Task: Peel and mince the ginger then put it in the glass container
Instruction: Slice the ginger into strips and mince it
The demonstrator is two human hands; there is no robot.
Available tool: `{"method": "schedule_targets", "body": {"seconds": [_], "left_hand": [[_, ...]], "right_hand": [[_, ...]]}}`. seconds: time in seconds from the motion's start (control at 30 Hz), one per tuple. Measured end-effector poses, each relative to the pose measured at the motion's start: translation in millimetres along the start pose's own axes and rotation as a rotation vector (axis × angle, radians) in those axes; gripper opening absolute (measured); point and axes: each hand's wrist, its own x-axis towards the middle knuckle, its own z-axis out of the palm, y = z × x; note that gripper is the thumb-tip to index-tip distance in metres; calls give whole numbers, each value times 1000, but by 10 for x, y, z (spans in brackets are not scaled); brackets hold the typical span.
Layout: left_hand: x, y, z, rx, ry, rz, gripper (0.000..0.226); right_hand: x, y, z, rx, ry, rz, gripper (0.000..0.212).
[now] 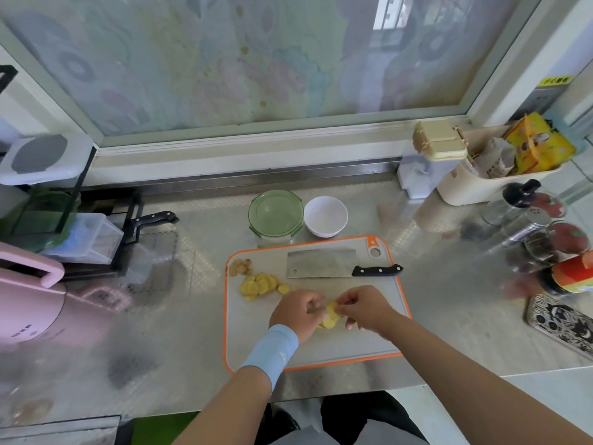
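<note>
Slices (261, 284): loose pile on board (250, 342), left of my grips.
Container (276, 213): behind board, well apart.
Left grip (296, 311): curled, pinching stack's left edge.
Stack (330, 316): between both grips, low over board; judged light, moist, slippery; hold by edges.
Right grip (365, 311): fingertips pinching stack's right edge.

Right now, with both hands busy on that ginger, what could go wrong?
1. The left hand and the right hand both pinch a small ginger stack. It could slip and scatter over the cutting board.
2. The cleaver lies flat just beyond the hands, so a careless reach might meet its blade.
3. The peel scraps sit close to the loose slices and could get mixed in.
</note>
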Motion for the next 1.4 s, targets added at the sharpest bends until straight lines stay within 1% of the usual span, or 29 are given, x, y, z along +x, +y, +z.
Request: {"method": "schedule_targets", "body": {"seconds": [0.07, 0.13, 0.23, 0.33, 0.53, 0.67, 0.8, 0.93, 1.07, 1.17, 1.23, 1.3, 1.33, 1.4], "left_hand": [[7, -32, 41, 255, -39, 84, 46], [23, -31, 78, 354, -49, 131, 52], [40, -23, 113, 406, -45, 168, 46], [48, -31, 129, 429, -48, 163, 41], [51, -34, 148, 403, -55, 131, 44], [42, 7, 150, 401, -49, 126, 41], [34, 20, 165, 408, -36, 116, 38], [38, 27, 184, 426, -31, 114, 38], [20, 15, 170, 420, -35, 134, 45], [8, -68, 68, 350, 46, 179, 40], [17, -157, -73, 313, 160, 171, 37], [44, -262, -257, 303, 299, 111, 36], [62, -317, -357, 303, 358, 63, 35], [106, -426, -550, 322, 427, -10, 33]], "right_hand": [[-19, 50, 11, 20, 1, 36, 8], [-28, 87, 37, 19, -6, 58, 9], [-29, 123, 85, -2, 12, 71, 9], [-33, 145, 126, -9, 64, 74, 9], [-33, 190, 248, 58, 159, 104, 7], [-32, 194, 288, 79, 205, 112, 9], [-13, 189, 311, -67, 246, 41, 10], [-5, 176, 298, -243, 174, -27, 5], [-2, 78, 247, -394, 142, -25, 19], [62, -137, 222, -425, 164, -79, 23], [153, -314, 258, -417, 167, -127, 20], [274, -498, 338, -461, 137, -173, 21], [340, -581, 391, -488, 117, -196, 24], [465, -729, 504, -538, 85, -250, 32]]}}
